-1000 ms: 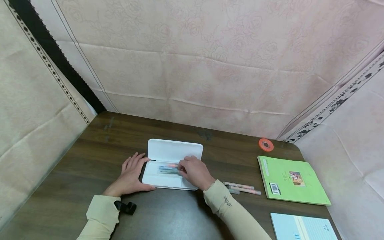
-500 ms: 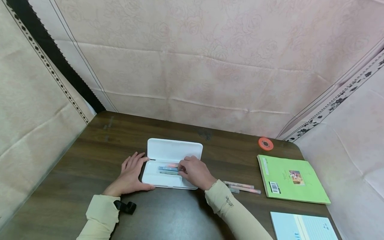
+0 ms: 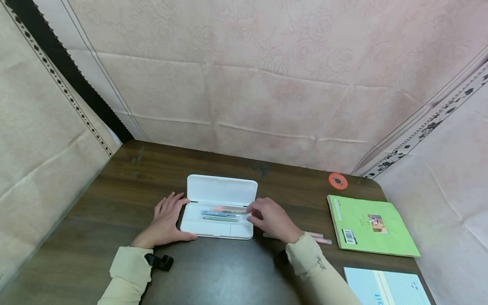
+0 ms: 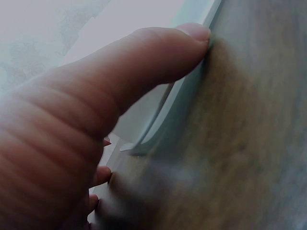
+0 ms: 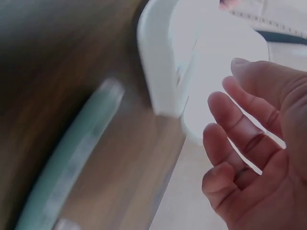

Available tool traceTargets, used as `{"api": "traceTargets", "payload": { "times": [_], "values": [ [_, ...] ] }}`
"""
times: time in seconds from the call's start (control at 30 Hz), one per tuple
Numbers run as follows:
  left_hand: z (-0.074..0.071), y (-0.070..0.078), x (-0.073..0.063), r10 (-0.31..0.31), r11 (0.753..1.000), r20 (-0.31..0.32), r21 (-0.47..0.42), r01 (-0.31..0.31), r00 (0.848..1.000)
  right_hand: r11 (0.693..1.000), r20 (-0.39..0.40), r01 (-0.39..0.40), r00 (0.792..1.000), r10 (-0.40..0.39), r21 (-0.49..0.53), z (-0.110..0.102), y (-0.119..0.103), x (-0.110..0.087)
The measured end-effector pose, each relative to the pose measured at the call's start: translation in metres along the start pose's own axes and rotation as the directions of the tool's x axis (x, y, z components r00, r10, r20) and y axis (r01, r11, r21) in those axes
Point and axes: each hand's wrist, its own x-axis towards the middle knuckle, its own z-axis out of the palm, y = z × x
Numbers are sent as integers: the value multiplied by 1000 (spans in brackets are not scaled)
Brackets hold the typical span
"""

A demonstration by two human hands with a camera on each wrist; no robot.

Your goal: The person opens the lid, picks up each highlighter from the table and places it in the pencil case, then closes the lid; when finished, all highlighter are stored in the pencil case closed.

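A white pencil case (image 3: 203,229) lies on the dark wooden table with its lid (image 3: 223,189) raised at the back. Several pens (image 3: 220,214) lie side by side inside it, blue, green and orange-pink. My left hand (image 3: 166,221) spans the case's left end, thumb along the front edge and the other fingers spread past the left side. In the left wrist view, the thumb (image 4: 148,60) lies against the case's edge. My right hand (image 3: 275,220) is over the case's right end; the right wrist view shows its fingers (image 5: 230,112) loosely bent, nothing between them.
More pens (image 3: 323,241) lie right of the case, partly under the right forearm; a green one (image 5: 72,153) shows in the right wrist view. Farther right are a green book (image 3: 371,241), a light blue notebook (image 3: 396,286) and an orange-red round object (image 3: 337,181).
My right hand has moved right, from over the pens inside the case to its right end, uncovering those pens. The left hand has stayed at the case's left end.
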Motion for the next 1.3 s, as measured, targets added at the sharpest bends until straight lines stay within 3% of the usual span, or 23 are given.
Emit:
{"api": "traceTargets", "payload": {
  "times": [0.37,0.67,1.03,1.3],
  "values": [
    [-1,2,-1,2,1000,-9,-3,-2,1000,981,8,-190,982,190,33,-27,51,-51],
    [1,-1,-2,-1,1000,-7,10,2,1000,970,34,-242,969,243,-36,-34,85,-88],
    [-1,1,-3,-7,1000,-1,-8,7,1000,968,81,-246,965,250,-56,-39,103,-99],
    [1,1,-3,25,999,-40,-20,-26,999,974,79,-225,971,226,-20,-40,104,-99]
  ]
}}
